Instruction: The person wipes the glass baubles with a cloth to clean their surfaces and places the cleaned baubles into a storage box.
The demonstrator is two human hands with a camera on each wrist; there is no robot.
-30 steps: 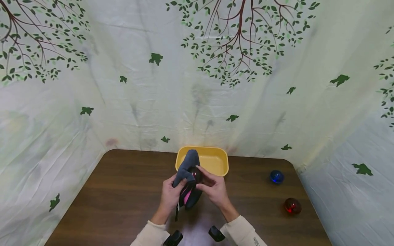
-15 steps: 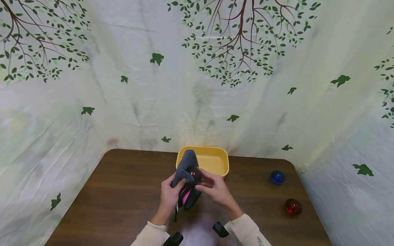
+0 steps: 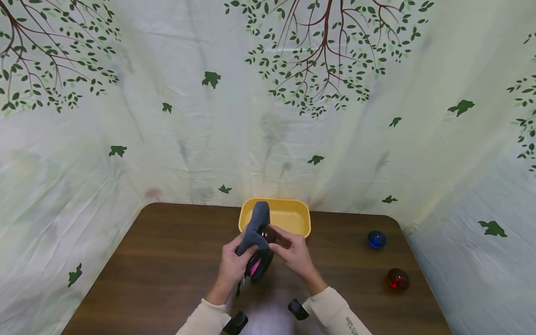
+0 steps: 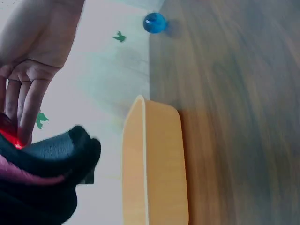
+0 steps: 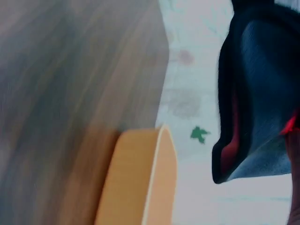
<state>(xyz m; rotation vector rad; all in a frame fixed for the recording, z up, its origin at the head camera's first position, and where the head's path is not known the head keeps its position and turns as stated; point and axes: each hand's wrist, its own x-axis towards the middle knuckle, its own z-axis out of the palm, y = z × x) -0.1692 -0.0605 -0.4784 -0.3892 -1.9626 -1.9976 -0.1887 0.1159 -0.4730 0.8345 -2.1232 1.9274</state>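
Note:
A soft blue-grey fabric pouch (image 3: pixel 253 234) with black edging and a pink lining is held up over the table in front of me. My left hand (image 3: pixel 232 261) grips its side, thumb on the near face. The fingertips of my right hand (image 3: pixel 294 252) pinch a dark red see-through ball (image 3: pixel 267 234) at the pouch's spread opening. Fabric covers part of this ball. In the left wrist view, the ball glows red under the right fingers, beside the pouch (image 4: pixel 51 150). The right wrist view has the pouch (image 5: pixel 265 84) at its right, with only a sliver of red showing.
Behind the pouch, a yellow plastic tub (image 3: pixel 304 223) stands at the table's back edge. A blue see-through ball (image 3: pixel 377 239) and another red ball (image 3: pixel 398 279) lie on the right of the brown wooden table (image 3: pixel 167 260). A leaf-printed curtain (image 3: pixel 188 153) hangs behind.
Both hands and the pouch have shifted only slightly. The right fingertips have closed in at the pouch's edge, and less of the pink lining shows. The tub and loose balls stay put.

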